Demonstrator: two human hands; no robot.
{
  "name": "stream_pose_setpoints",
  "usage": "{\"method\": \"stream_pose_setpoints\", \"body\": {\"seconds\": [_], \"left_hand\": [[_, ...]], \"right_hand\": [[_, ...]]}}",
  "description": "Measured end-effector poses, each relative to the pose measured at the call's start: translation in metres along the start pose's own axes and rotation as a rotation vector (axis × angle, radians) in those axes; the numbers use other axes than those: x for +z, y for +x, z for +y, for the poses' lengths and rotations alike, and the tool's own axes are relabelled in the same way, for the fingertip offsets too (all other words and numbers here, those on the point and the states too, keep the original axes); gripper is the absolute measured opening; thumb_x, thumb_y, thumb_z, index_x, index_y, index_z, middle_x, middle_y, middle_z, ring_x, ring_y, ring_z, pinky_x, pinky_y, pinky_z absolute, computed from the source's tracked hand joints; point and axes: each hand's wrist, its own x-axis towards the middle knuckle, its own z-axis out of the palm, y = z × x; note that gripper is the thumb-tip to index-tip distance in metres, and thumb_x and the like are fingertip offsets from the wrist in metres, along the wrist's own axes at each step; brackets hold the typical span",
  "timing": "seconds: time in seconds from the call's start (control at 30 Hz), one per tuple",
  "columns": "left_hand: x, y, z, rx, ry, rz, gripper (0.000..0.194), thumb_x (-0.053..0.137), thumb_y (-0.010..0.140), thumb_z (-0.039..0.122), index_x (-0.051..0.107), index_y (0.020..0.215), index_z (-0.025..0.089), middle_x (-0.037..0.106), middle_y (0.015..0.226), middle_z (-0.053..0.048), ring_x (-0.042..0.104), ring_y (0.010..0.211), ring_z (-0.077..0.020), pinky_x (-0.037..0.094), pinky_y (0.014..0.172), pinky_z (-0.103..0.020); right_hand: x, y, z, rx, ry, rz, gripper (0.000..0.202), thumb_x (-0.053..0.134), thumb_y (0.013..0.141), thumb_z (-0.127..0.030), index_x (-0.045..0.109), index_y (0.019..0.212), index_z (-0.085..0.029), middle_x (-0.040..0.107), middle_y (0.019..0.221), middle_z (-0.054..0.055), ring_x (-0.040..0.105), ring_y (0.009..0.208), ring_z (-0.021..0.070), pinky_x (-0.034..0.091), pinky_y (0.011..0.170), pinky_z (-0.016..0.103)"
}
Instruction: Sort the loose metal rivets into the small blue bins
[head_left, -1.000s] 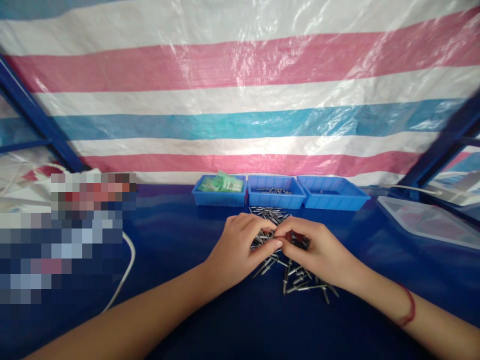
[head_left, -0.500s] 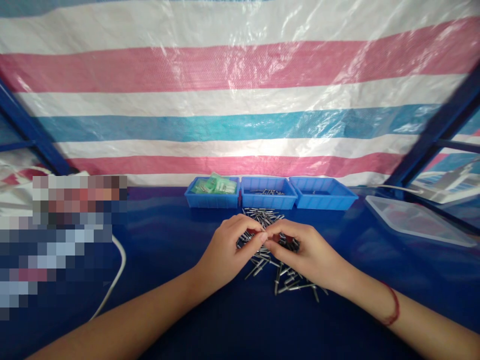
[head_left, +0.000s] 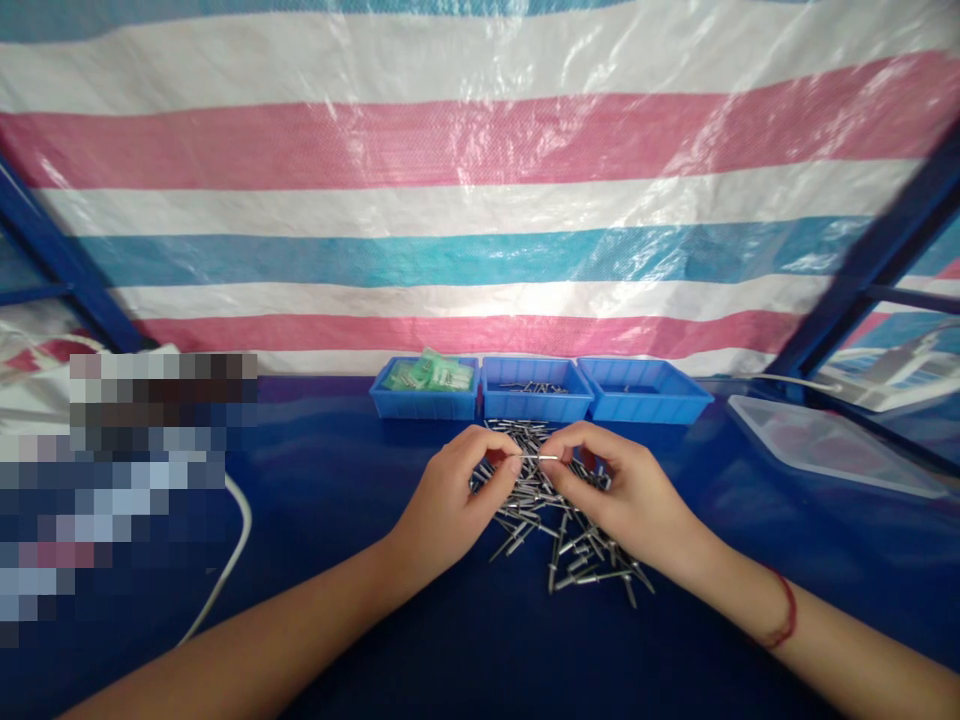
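A thin silvery blind rivet [head_left: 530, 457] is stretched level between my two hands. My left hand [head_left: 457, 485] pinches its left end between thumb and forefinger. The thumb and forefinger of my right hand [head_left: 626, 490] are closed on the other end, and a short gap of bare metal shows between the fingertips. Directly under both hands lies a loose heap of blind rivets [head_left: 577, 560], pointing in all directions. Part of this heap is hidden behind my fingers.
Behind the heap stand three blue bins: one with green packets [head_left: 431, 372], a middle bin [head_left: 536, 408] with some rivets, and a right bin [head_left: 651, 408] with a small piece inside. A clear plastic lid [head_left: 832, 450] lies right. A white cable [head_left: 241, 530] crosses the blue table [head_left: 480, 660] at left.
My fingertips, which met over the heap, have drawn apart, the right hand shifting slightly right. The rivet between them now shows. The view has tilted slightly.
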Motion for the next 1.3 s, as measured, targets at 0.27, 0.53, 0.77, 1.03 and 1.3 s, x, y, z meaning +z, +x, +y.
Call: {"method": "stream_pose_setpoints", "body": {"seconds": [0.27,0.53,0.77,1.03,1.3], "left_hand": [[0.001,0.0,-0.004,-0.052,0.056,-0.032,0.015,0.046,0.09,0.024,0.058,0.097,0.019,0.063,0.09,-0.003,0.058,0.086,-0.0156,0.043,0.079,-0.029],[0.0,-0.002,-0.002,0.071,0.314,-0.117,0.021,0.046,0.085,0.016,0.059,0.102,0.022,0.064,0.098,-0.004,0.056,0.092,-0.0194,0.039,0.082,-0.037],[0.0,-0.002,-0.002,0.089,0.459,-0.246,0.016,0.054,0.082,0.022,0.065,0.093,0.023,0.064,0.1,-0.003,0.054,0.092,-0.0212,0.036,0.08,-0.039],[0.002,0.0,-0.002,0.03,0.493,-0.265,0.016,0.05,0.086,0.022,0.063,0.094,0.023,0.065,0.095,-0.001,0.054,0.09,-0.0204,0.034,0.077,-0.036],[0.004,-0.001,-0.004,-0.037,0.474,-0.249,0.014,0.047,0.088,0.022,0.061,0.088,0.023,0.062,0.092,0.0,0.053,0.089,-0.0196,0.034,0.076,-0.035]], "right_hand": [[-0.013,0.004,-0.001,-0.108,-0.123,0.015,0.017,0.052,0.087,-0.028,0.061,0.075,-0.019,0.064,0.074,0.002,0.058,0.071,0.0134,0.045,0.067,0.027],[-0.07,0.031,0.064,0.155,-0.591,0.506,0.024,0.054,0.082,-0.039,0.064,0.077,-0.018,0.067,0.07,0.007,0.059,0.061,0.0194,0.043,0.061,0.032],[-0.069,0.029,0.078,0.087,-0.797,0.364,0.026,0.053,0.081,-0.033,0.064,0.094,-0.013,0.067,0.083,0.011,0.06,0.078,0.0264,0.043,0.072,0.038],[-0.026,0.013,0.022,-0.107,-0.509,0.081,0.017,0.049,0.083,-0.023,0.063,0.089,-0.016,0.066,0.085,0.007,0.057,0.081,0.0227,0.043,0.077,0.039],[0.002,0.0,0.013,-0.038,-0.263,-0.078,0.013,0.051,0.079,-0.013,0.062,0.079,-0.019,0.066,0.08,0.002,0.058,0.077,0.0174,0.044,0.074,0.035]]}}
